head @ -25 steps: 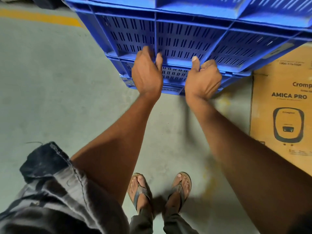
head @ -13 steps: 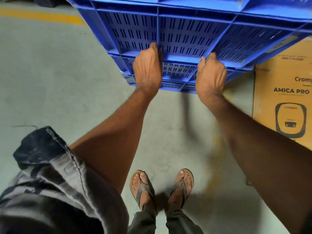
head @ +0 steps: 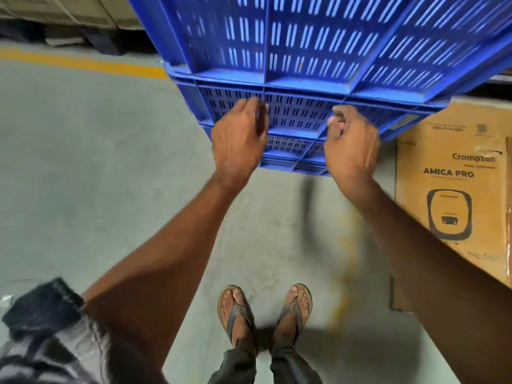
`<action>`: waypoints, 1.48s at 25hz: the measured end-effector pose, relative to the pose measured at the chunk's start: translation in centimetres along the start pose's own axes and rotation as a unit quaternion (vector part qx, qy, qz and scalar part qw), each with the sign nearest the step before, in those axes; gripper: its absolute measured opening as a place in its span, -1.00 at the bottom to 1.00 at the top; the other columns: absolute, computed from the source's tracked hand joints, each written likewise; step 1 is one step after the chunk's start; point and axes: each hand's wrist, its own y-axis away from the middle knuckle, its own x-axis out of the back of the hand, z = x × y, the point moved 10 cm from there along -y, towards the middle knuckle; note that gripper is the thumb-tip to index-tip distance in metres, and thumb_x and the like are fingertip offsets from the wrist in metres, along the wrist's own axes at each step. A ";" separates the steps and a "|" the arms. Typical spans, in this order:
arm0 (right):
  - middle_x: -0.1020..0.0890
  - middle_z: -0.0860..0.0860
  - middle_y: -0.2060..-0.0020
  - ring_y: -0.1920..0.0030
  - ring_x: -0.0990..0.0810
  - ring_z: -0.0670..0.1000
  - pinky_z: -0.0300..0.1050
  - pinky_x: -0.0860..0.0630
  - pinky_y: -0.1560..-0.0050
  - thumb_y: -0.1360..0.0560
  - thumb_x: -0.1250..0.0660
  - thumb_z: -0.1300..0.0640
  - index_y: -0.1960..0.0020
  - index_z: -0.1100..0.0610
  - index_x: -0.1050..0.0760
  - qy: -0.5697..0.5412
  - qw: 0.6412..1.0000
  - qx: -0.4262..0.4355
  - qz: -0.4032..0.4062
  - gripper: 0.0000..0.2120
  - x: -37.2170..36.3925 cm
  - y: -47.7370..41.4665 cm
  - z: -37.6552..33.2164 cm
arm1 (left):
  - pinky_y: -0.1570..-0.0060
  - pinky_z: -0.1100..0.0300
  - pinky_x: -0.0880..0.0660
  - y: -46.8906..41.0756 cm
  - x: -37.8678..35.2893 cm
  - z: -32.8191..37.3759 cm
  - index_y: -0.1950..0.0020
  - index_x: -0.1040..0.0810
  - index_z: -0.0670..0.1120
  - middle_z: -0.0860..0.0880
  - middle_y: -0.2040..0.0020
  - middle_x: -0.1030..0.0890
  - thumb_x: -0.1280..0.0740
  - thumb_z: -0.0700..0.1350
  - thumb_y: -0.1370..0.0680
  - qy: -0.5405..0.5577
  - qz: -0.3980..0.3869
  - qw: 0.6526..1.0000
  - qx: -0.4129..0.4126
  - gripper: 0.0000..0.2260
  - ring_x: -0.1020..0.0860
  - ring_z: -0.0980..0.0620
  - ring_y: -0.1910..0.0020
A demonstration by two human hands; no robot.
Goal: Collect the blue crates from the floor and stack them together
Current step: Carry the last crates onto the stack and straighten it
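A stack of blue slotted crates (head: 318,37) stands on the grey floor right in front of me; the top crate fills the upper frame and looks blurred. My left hand (head: 238,139) rests with its fingers against the side wall of a lower crate (head: 299,117), holding nothing. My right hand (head: 352,145) is at the same wall to the right, its fingers curled in and its knuckles toward the plastic, with nothing visibly in it. Under that crate, the rims of further crates (head: 291,145) show between my hands.
A brown cardboard carton (head: 454,176) printed "AMICA PRO" stands against the stack's right side. A yellow floor line (head: 83,63) runs at the left, with pale boxes (head: 55,12) behind it. My sandalled feet (head: 266,309) stand on open concrete.
The view has tipped up and closer, so the stack fills more of the frame. Both hands have stayed at the crate's side wall, a little lower, and the right hand's fingers have curled in.
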 end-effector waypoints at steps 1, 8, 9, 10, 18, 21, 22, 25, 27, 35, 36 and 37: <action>-0.67 0.07 -0.05 -0.11 -0.58 0.16 -0.01 -0.49 -0.03 -0.60 -0.24 0.08 -0.25 0.09 -0.54 -0.006 1.000 0.028 0.012 -0.74 1.5 0.0 -1.6 | 0.27 0.01 -0.52 -0.3 2.0 1.5 -0.04 -0.57 0.01 0.00 0.06 -0.64 -0.19 0.02 -0.62 0.003 0.023 0.999 -0.038 -0.81 -0.61 -0.11 0.16; -0.65 0.02 0.18 0.10 -0.58 0.08 -0.07 -0.41 0.17 -0.56 -0.32 -0.10 0.04 0.08 -0.59 0.012 0.998 0.010 0.060 -0.76 5.7 -1.6 -4.0 | 0.31 -0.02 -0.51 -3.9 3.3 2.7 -0.09 -0.57 -0.02 -0.03 0.05 -0.57 -0.27 -0.02 -0.61 -0.039 -0.031 0.993 -0.108 -0.85 -0.57 -0.15 0.14; -0.66 0.01 0.23 0.18 -0.58 0.06 -0.08 -0.41 0.22 -0.55 -0.33 -0.13 0.09 0.08 -0.59 -0.016 0.997 -0.028 0.068 -0.72 5.5 -1.4 -2.8 | 0.32 -0.01 -0.48 -3.5 3.1 2.1 -0.05 -0.54 -0.04 -0.01 0.10 -0.57 -0.25 0.04 -0.62 -0.018 -0.028 0.996 -0.084 -0.82 -0.55 -0.12 0.20; -0.66 -0.01 0.26 0.22 -0.60 0.05 -0.07 -0.45 0.23 -0.53 -0.34 -0.17 0.12 0.09 -0.58 -0.046 0.994 -0.066 0.077 -0.68 5.3 -1.2 -1.8 | 0.34 0.03 -0.43 -3.2 3.0 1.4 -0.02 -0.49 -0.05 0.02 0.16 -0.55 -0.23 0.11 -0.63 0.008 -0.021 0.999 -0.048 -0.77 -0.50 -0.08 0.27; -0.63 0.01 0.25 0.24 -0.55 0.10 -0.09 -0.27 0.27 -0.61 -0.19 -0.19 0.05 0.08 -0.49 0.083 0.993 -0.020 0.076 -0.65 5.8 -2.2 -2.5 | 0.32 0.10 -0.18 -4.8 3.5 2.8 0.14 -0.30 -0.05 -0.01 0.29 -0.40 -0.09 0.02 -0.69 -0.034 0.004 0.998 -0.046 -0.75 -0.36 -0.05 0.35; -0.64 0.08 0.18 0.15 -0.59 0.15 -0.07 -0.30 0.24 -0.64 -0.20 -0.10 -0.07 0.15 -0.49 0.101 0.993 -0.019 0.063 -0.69 5.8 -2.7 -2.8 | 0.33 0.08 -0.18 -4.6 3.3 3.2 0.14 -0.27 -0.05 -0.02 0.29 -0.39 -0.07 0.03 -0.69 -0.046 -0.003 0.997 -0.063 -0.75 -0.35 -0.07 0.36; -0.64 0.11 0.17 0.12 -0.59 0.17 -0.06 -0.31 0.23 -0.64 -0.21 -0.06 -0.07 0.17 -0.50 0.096 0.994 -0.021 0.055 -0.71 5.5 -2.8 -2.9 | 0.33 0.09 -0.18 -4.6 3.5 3.2 0.14 -0.27 -0.05 -0.02 0.29 -0.39 -0.08 0.03 -0.69 -0.041 0.000 0.997 -0.061 -0.75 -0.34 -0.07 0.36; -0.64 0.14 0.17 0.11 -0.59 0.22 -0.03 -0.31 0.24 -0.63 -0.26 0.00 -0.05 0.18 -0.50 0.092 0.995 -0.024 0.027 -0.76 6.1 -2.7 -3.2 | 0.33 0.09 -0.19 -4.9 3.7 2.9 0.15 -0.32 -0.05 -0.03 0.30 -0.42 -0.12 0.04 -0.67 -0.060 -0.043 0.997 -0.033 -0.74 -0.36 -0.08 0.35; -0.64 0.15 0.21 0.14 -0.59 0.24 -0.02 -0.33 0.27 -0.62 -0.26 -0.01 0.01 0.17 -0.51 0.088 0.996 -0.004 0.031 -0.77 7.9 -2.4 -4.0 | 0.38 0.10 -0.21 -5.1 5.2 3.7 0.19 -0.39 -0.04 -0.05 0.34 -0.45 -0.15 0.05 -0.65 -0.103 -0.065 0.992 -0.035 -0.73 -0.39 -0.13 0.38; -0.64 0.04 -0.06 -0.08 -0.52 0.18 0.06 -0.39 -0.10 -0.68 -0.06 -0.09 -0.13 0.07 -0.56 0.132 0.959 0.215 0.129 -0.64 19.0 -6.0 -13.6 | -0.14 0.02 -0.39 -9.3 18.8 12.1 -0.20 -0.61 0.00 0.03 -0.20 -0.59 -0.08 0.07 -0.69 -0.082 0.152 0.970 -0.168 -0.66 -0.53 -0.09 -0.18; -0.65 0.06 0.03 -0.02 -0.53 0.19 0.08 -0.39 -0.07 -0.69 0.03 -0.11 -0.02 0.06 -0.56 0.159 0.966 0.182 0.094 -0.56 18.2 -7.2 -13.2 | -0.19 0.01 -0.36 -10.9 17.4 11.4 -0.21 -0.60 0.02 0.06 -0.27 -0.58 0.01 0.09 -0.70 -0.111 0.097 0.980 -0.138 -0.59 -0.50 -0.07 -0.25; -0.65 0.07 0.12 0.05 -0.54 0.20 0.08 -0.38 -0.02 -0.69 0.07 -0.10 0.09 0.07 -0.54 0.176 0.968 0.159 0.076 -0.52 17.4 -7.7 -12.8 | -0.18 0.00 -0.35 -11.7 16.1 10.8 -0.19 -0.62 0.02 0.07 -0.30 -0.58 0.06 0.08 -0.70 -0.128 0.056 0.983 -0.118 -0.54 -0.50 -0.05 -0.25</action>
